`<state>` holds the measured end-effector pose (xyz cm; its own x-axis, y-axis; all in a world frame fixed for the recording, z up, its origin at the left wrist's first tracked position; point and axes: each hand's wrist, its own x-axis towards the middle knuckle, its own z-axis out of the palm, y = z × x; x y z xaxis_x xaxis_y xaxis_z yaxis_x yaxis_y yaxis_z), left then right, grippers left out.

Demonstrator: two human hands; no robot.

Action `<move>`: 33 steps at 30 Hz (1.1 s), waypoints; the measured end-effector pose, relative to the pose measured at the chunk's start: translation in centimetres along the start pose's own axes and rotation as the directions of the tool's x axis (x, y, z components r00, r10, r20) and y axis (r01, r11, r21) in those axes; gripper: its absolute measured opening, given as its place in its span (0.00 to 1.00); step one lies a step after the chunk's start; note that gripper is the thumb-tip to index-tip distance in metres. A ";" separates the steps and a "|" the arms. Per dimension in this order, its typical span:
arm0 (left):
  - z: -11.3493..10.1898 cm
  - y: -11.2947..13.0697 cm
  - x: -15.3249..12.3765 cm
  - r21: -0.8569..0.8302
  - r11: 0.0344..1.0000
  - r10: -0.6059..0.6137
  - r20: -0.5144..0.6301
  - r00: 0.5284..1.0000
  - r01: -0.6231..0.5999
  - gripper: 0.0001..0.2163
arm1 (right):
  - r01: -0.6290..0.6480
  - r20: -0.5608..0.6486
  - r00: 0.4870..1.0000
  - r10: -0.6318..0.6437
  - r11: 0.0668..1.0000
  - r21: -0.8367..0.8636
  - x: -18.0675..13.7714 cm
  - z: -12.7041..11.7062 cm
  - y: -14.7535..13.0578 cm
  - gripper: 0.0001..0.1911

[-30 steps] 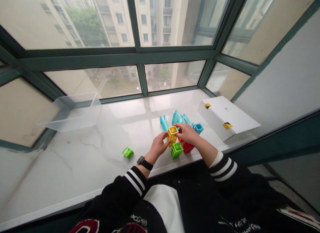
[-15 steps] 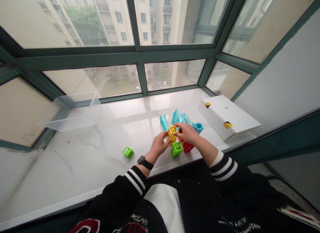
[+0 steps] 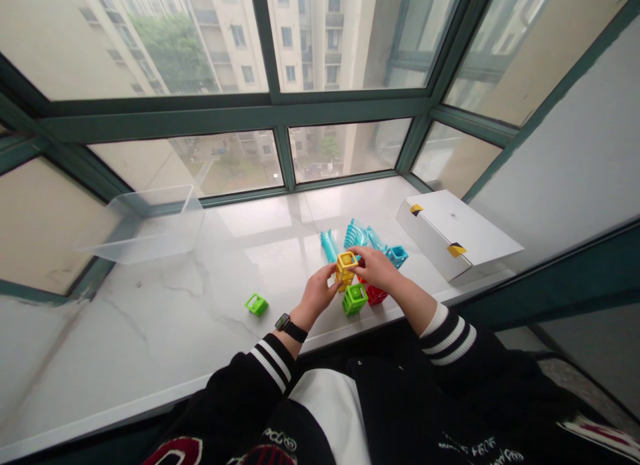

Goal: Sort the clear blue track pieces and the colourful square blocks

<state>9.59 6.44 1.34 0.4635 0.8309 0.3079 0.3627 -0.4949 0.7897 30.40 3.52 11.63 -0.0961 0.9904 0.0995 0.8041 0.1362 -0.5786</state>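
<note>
Between my two hands stands a yellow toy block with open frame-like sides, another yellow part showing below it. My left hand pinches its left side, and my right hand grips its right side near the top. Just in front sits a green block of the same kind. Red blocks lie partly hidden under my right hand. Behind are light-blue pieces: a straight ribbed piece, a curved ribbed piece and a cube-like block.
A lone green block lies left of my left hand. A clear plastic bin stands at the left by the window. On the right is a white box with yellow-black tabs. The white sill's front edge runs close to my body.
Almost nothing differs. Both hands keep their hold on the yellow block, and the whole view has shifted very slightly.
</note>
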 end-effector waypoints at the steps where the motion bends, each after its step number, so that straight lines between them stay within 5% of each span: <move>1: -0.4 0.0 -0.1 -0.003 1.000 -0.002 -0.006 1.000 0.002 0.22 | 0.000 -0.001 1.000 0.000 1.000 0.003 0.0 0.0 0.0 0.21; 4: -2.7 0.1 -0.4 -0.050 0.999 -0.023 -0.063 0.998 0.020 0.22 | 0.001 -0.005 1.000 0.000 1.000 0.013 -0.1 0.1 0.0 0.20; 9: -9.7 -0.2 -2.6 -0.067 0.994 -0.096 -0.250 0.963 0.081 0.16 | -0.004 -0.005 1.000 0.004 1.000 0.009 -0.1 0.2 0.0 0.21; 16: -16.7 -4.4 -9.6 0.230 0.935 -0.146 -0.440 0.886 0.269 0.15 | 0.012 -0.021 1.000 -0.012 1.000 -0.003 0.2 0.4 0.6 0.22; 23: -16.5 -8.9 -14.8 0.263 0.884 -0.262 -0.406 0.876 0.386 0.28 | 0.057 -0.005 0.998 -0.058 0.997 -0.053 0.5 0.3 0.9 0.23; 33: -14.8 -9.4 -14.7 0.220 0.861 -0.363 -0.366 0.857 0.459 0.27 | 0.083 0.005 0.997 -0.083 0.992 -0.098 0.6 0.2 1.2 0.25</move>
<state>-12.63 2.62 -2.71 -0.0305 0.9848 0.1712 0.7024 -0.1008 0.7046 31.15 4.32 10.85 -0.1653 0.9759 0.1426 0.8469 0.2146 -0.4865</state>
